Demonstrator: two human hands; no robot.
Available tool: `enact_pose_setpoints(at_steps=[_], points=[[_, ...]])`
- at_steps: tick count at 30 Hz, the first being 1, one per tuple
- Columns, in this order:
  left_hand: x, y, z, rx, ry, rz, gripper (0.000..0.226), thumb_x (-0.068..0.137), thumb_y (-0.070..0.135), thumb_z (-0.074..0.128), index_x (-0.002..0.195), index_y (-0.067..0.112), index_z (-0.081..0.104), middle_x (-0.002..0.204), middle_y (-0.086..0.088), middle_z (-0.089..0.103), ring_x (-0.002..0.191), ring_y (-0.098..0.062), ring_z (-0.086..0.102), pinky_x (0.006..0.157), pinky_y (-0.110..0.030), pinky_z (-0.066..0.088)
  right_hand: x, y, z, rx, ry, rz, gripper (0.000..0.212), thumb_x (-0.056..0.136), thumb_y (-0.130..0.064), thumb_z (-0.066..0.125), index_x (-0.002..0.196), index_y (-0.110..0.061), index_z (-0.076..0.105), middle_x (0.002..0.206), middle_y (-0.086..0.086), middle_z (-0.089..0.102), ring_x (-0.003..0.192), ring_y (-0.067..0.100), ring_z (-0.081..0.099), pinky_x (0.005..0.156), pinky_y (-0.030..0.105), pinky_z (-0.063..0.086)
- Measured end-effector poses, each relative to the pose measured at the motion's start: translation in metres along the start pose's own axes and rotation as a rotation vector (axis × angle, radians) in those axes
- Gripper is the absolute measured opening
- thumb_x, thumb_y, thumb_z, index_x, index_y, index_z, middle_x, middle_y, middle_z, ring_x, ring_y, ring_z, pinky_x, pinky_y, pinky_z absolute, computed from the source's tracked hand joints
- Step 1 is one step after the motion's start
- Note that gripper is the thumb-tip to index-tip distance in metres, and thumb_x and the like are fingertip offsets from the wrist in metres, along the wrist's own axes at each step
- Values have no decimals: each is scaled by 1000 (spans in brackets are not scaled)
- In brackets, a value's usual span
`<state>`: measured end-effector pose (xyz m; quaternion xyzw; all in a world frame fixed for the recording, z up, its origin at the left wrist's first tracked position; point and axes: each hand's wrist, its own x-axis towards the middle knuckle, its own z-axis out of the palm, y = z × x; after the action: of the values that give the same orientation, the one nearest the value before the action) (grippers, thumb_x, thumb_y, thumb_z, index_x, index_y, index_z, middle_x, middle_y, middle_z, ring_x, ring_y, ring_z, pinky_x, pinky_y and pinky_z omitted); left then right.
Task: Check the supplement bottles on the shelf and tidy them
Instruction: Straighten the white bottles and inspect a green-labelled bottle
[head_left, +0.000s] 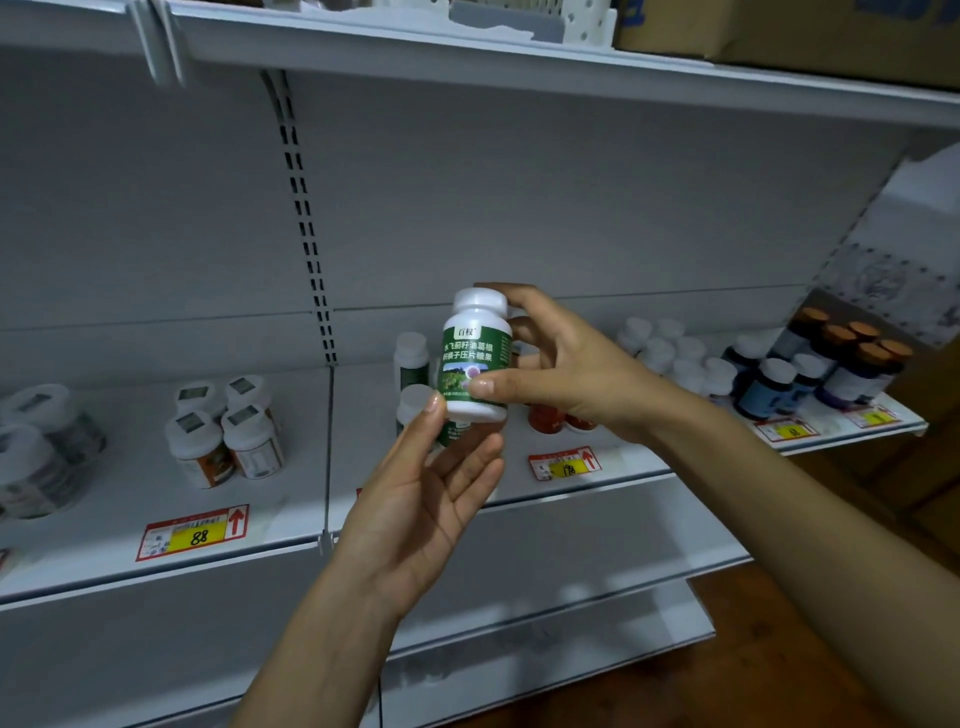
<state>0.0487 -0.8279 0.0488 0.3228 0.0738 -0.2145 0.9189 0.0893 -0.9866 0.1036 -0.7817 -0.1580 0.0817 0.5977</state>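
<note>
**Supplement bottle held up before store shelf**

In front of a white shelf (156, 525), a green-labelled bottle (477, 358) stood upright, pinched by the right hand (566, 369). The left hand (421, 509) lay spread beneath, fingertips touching its base. Matching bottles (411, 358) stood behind; a price tag (192, 531) read 88.

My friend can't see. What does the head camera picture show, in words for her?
A right hand holds up a white bottle with a green label, in front of a white shelf. The left hand is open just beneath it. More bottles stand on the shelf, behind yellow price tags.
</note>
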Motion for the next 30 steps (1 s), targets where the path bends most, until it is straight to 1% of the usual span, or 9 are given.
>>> enact_pose_setpoints(at_steps=[4, 8, 11, 13, 15, 17, 23, 26, 30], points=[[-3, 1, 0, 25, -14, -11, 43, 73, 35, 64, 110, 15, 65, 92, -12, 72, 73, -15, 71, 66, -26, 60, -2, 3, -1, 16, -30, 13, 83, 75, -6, 78, 143, -24, 33, 133, 6, 52, 107, 23, 67, 93, 41, 54], [-4, 3, -1, 7, -5, -32, 57, 73, 42, 63, 122, 14, 59, 87, -11, 70, 66, -14, 69, 61, -25, 59, -5, 2, 2, 18, -66, 7, 90, 73, -2, 79, 144, -28, 29, 134, 8, 51, 110, 27, 65, 69, 19, 54], [-5, 3, -1, -6, -36, -44, 59, 76, 44, 61, 127, 13, 58, 90, -11, 70, 70, -15, 70, 63, -26, 59, -8, 1, 5, 38, -37, -22, 87, 74, 2, 77, 141, -29, 31, 131, 9, 53, 109, 32, 64, 62, 16, 52], [-5, 3, -1, -25, -62, -44, 56, 78, 42, 59, 125, 12, 59, 96, -13, 71, 79, -18, 72, 67, -28, 60, -8, 3, 6, 44, -25, -49, 88, 72, 1, 78, 140, -31, 32, 131, 8, 53, 111, 34, 62, 76, 30, 59], [-6, 4, 0, -59, -77, -37, 52, 79, 38, 58, 124, 10, 60, 103, -16, 71, 88, -22, 72, 71, -30, 60, -8, 5, 6, 39, -23, -63, 89, 71, 2, 78, 139, -32, 32, 131, 9, 53, 112, 35, 61, 91, 45, 55], [-7, 5, 0, -91, -78, -34, 52, 79, 36, 58, 123, 8, 60, 104, -17, 71, 89, -22, 72, 72, -29, 60, -9, 6, 6, 37, -42, -72, 88, 72, 2, 78, 140, -31, 32, 131, 11, 52, 113, 35, 60, 93, 45, 54], [-8, 8, 2, -132, -79, -52, 50, 75, 42, 58, 112, 8, 64, 104, -19, 71, 71, -15, 73, 61, -24, 60, 0, 6, 5, 93, 35, -37, 44, 89, -35, 56, 132, -31, 49, 115, 5, 65, 97, 17, 66, 91, 37, 51], [-7, 8, 1, -116, -86, -65, 55, 75, 44, 57, 114, 7, 63, 101, -18, 72, 67, -14, 72, 58, -24, 59, 1, 4, 6, 142, 80, -7, 30, 100, -32, 46, 128, -26, 55, 102, 2, 65, 80, 12, 64, 73, 24, 51], [-8, 6, 3, -98, -111, -102, 58, 76, 46, 55, 115, 4, 62, 101, -18, 73, 66, -14, 73, 59, -24, 59, -1, 2, 6, 73, 133, -19, 26, 99, -22, 47, 123, -20, 56, 96, 7, 61, 74, 9, 61, 77, 27, 50]])
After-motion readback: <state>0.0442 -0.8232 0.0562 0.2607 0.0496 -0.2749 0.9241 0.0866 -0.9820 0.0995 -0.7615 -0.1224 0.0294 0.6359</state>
